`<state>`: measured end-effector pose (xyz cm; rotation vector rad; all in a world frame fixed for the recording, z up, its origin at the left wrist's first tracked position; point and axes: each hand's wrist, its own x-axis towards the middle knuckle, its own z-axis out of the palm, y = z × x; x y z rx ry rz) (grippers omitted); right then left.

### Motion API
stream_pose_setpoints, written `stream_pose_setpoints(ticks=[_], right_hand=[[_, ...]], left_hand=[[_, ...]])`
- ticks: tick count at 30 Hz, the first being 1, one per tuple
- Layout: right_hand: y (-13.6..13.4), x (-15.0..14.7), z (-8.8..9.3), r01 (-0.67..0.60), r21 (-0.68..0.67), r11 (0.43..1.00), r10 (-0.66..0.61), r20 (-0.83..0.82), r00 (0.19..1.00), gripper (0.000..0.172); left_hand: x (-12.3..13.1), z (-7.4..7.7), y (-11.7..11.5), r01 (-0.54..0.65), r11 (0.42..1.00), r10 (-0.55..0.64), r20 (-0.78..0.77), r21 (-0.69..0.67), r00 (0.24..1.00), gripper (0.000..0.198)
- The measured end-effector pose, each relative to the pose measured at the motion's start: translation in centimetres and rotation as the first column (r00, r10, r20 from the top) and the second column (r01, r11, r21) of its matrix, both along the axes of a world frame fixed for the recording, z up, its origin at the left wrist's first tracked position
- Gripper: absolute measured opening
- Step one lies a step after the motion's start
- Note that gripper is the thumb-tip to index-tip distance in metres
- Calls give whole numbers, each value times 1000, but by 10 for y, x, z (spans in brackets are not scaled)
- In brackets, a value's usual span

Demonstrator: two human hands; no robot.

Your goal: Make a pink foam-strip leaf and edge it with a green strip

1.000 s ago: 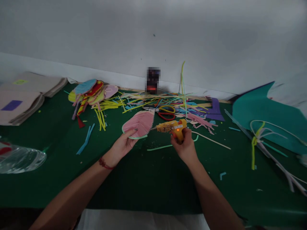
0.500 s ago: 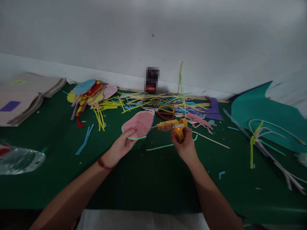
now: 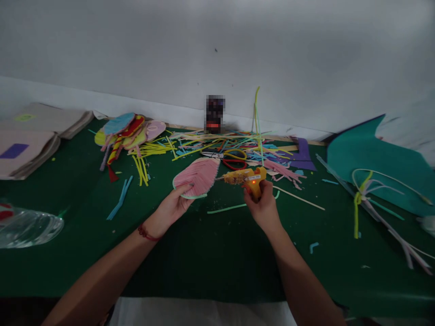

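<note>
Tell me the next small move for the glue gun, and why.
Probably squeeze the trigger and lay a bead there: the right hand holds the glue gun with its nozzle at the right edge of the pink leaf, its lamp glows, and the left hand grips the leaf.

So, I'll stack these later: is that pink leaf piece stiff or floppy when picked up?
Likely light: the left hand holds the pink leaf piece by one end alone. Probably fairly stiff, since it juts out without drooping. The glue gun nozzle is at its edge, so maybe tacky there.
</note>
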<state>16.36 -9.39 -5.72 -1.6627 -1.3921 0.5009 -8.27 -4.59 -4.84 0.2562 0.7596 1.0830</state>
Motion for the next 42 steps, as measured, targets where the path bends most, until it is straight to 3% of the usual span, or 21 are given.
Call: stream_pose_setpoints(ticks=[12, 23, 29, 42], right_hand=[[-2, -3, 6, 38, 12, 999, -38, 36, 999, 42], [-1, 2, 0, 16, 4, 1000, -17, 72, 997, 43], [-2, 0, 2, 53, 23, 998, -54, 40, 998, 42], [-8, -12, 0, -39, -29, 999, 40, 32, 999, 45]], left_hand=[[2, 1, -1, -9, 1000, 9, -16, -28, 1000, 31], [1, -3, -1, 6, 1000, -6, 6, -7, 1000, 37], [2, 3, -2, -23, 1000, 23, -3, -15, 1000, 36], [4, 9, -1, -68, 997, 69, 12, -46, 998, 38]])
